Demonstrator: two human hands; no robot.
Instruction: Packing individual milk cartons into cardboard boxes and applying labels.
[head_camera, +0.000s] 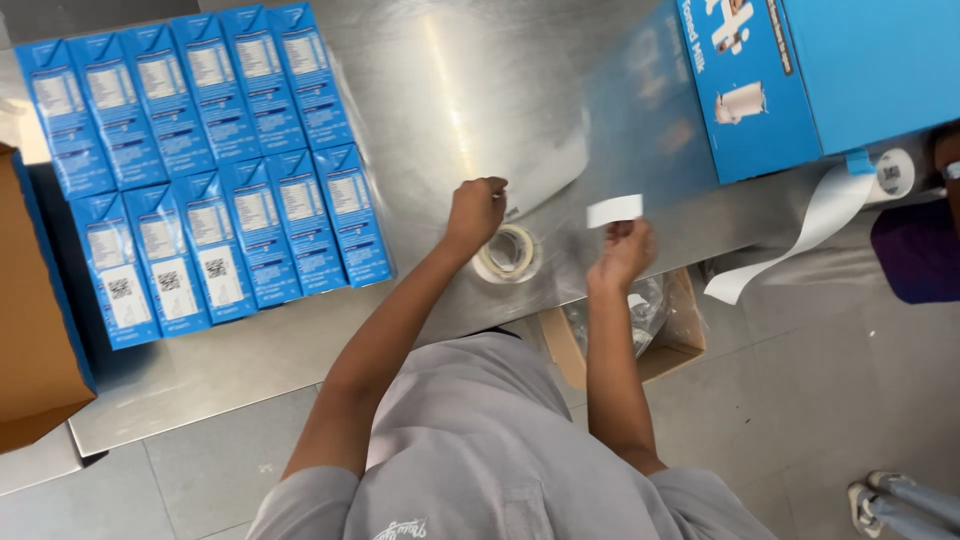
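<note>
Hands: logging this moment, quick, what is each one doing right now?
Left hand: closed, fingers pinched just above the tape roll; what it grips cannot be told.
Right hand: closed, pinching a white label.

Open steel table (470, 90) left of large blue box (790, 70); shrink-wrapped blue cartons (200, 170) farther left blocked passage.

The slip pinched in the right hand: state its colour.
White; the slip in the right hand shows plainly in the head view.
</note>
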